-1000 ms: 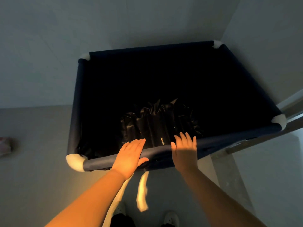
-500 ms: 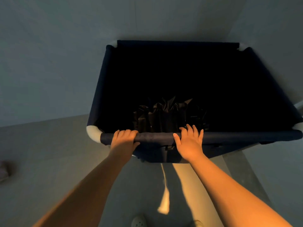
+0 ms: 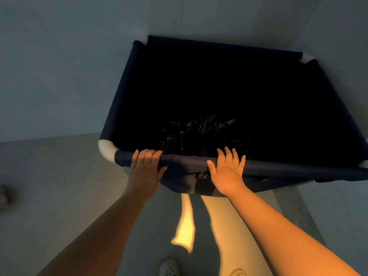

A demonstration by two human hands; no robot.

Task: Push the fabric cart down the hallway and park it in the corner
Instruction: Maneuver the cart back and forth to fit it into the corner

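Note:
The fabric cart (image 3: 123,96) is a dark navy bin with white corner joints, standing tight against two pale walls that meet behind it. Crumpled black fabric (image 3: 201,134) lies at its bottom. My left hand (image 3: 145,168) curls over the near rim bar close to the left white corner. My right hand (image 3: 227,172) rests flat on the same bar, fingers spread and pointing into the cart.
Pale walls (image 3: 59,66) close in at the left and back, another wall (image 3: 338,26) at the right. Grey floor (image 3: 49,186) stretches to the left. My shoes (image 3: 169,267) show at the bottom edge. A small blurred object (image 3: 4,196) sits at the far left.
The cart has turned and rolled toward the corner, its far edge now closer to the walls. My left hand went from flat to curled over the bar; my right hand stays flat.

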